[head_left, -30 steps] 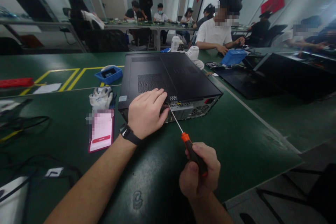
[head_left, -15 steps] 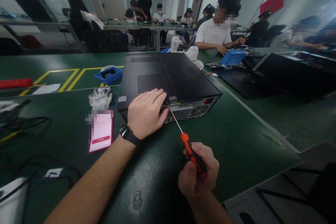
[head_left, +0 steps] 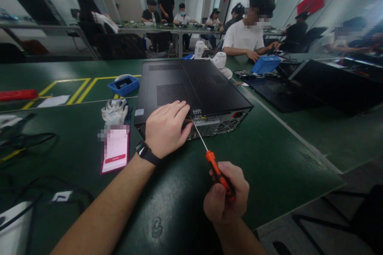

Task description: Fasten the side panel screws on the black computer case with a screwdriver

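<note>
A black desktop computer case (head_left: 209, 83) lies on its side on the green table, its back panel turned towards me. My left hand (head_left: 167, 129), with a black watch on the wrist, grips the near edge: fingers on the top cover, thumb by the back panel. Closed around the orange and black handle of a screwdriver (head_left: 211, 158) is my right hand (head_left: 229, 195). The screwdriver's thin shaft slants up to the back panel, close beside my left thumb. Its exact contact point is too small to make out.
Left of the case are work gloves (head_left: 115, 112), a pink-screened phone or card (head_left: 116, 149), a blue tray (head_left: 123, 85) and black cables (head_left: 26, 139). Black panels (head_left: 281, 91) and a blue bin (head_left: 265, 65) lie to the right. A person in white (head_left: 245, 38) sits across the table.
The screwdriver's handle has turned slightly in my right hand, showing more orange. Both hands and the computer case keep nearly the same place.
</note>
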Available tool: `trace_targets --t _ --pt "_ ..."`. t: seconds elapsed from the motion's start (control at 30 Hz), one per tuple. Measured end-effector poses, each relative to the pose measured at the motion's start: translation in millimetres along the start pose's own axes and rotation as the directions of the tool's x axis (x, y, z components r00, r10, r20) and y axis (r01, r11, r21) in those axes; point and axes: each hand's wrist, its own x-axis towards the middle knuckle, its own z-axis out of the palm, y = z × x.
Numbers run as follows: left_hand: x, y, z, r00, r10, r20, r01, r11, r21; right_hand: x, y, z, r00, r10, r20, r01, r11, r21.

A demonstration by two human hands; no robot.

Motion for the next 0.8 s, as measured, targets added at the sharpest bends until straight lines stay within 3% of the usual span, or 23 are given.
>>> trace_targets --t 0.4,0.8 --pt "0.1 0.7 -0.7 1.000 0.009 -0.013 -0.009 1.000 0.012 -4.4 5.7 0.7 0.998 -0.024 -0.059 0.025 0.999 0.028" --pt "-0.4 1.2 -0.5 1.000 0.003 0.003 -0.003 1.000 -0.002 -5.1 7.1 -3.2 1.000 -0.017 0.007 0.017 1.000 0.013"
